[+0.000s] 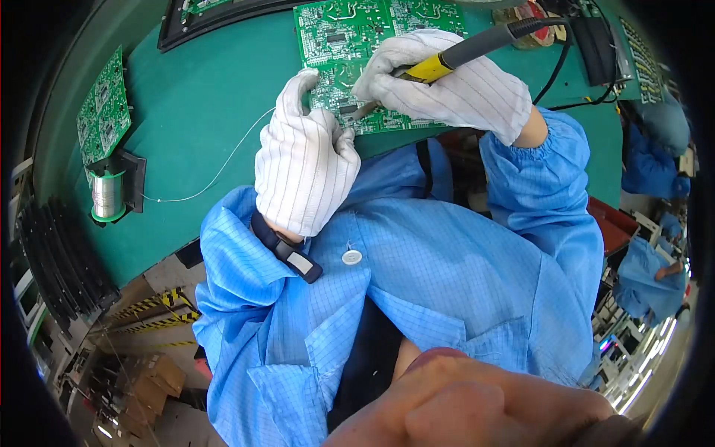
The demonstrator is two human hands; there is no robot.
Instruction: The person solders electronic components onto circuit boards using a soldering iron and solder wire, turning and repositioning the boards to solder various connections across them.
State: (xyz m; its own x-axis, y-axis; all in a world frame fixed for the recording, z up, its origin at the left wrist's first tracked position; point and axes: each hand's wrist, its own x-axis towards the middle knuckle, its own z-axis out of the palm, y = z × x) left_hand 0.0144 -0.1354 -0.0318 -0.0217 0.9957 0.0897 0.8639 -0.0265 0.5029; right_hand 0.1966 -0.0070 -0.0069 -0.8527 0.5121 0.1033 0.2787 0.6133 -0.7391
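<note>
My right hand (447, 86), in a white striped glove, is closed round the yellow and black grip of a soldering iron (469, 51). The iron slants down to the left, and its tip end (363, 111) is at the near part of a green circuit board panel (335, 45). I cannot tell whether the tip touches it. My left hand (302, 160), gloved alike, is curled at the panel's left edge with the index finger against it. Thin solder wire (216, 179) runs into this hand from a spool (109, 195); the fingers hide its end.
Another green circuit board (104, 108) stands tilted at the left, behind the spool holder (132, 179). A black tray (216, 22) lies at the far edge of the green mat (194, 97). The iron's black cable (560, 67) loops at the right. Other people in blue (648, 276) are at far right.
</note>
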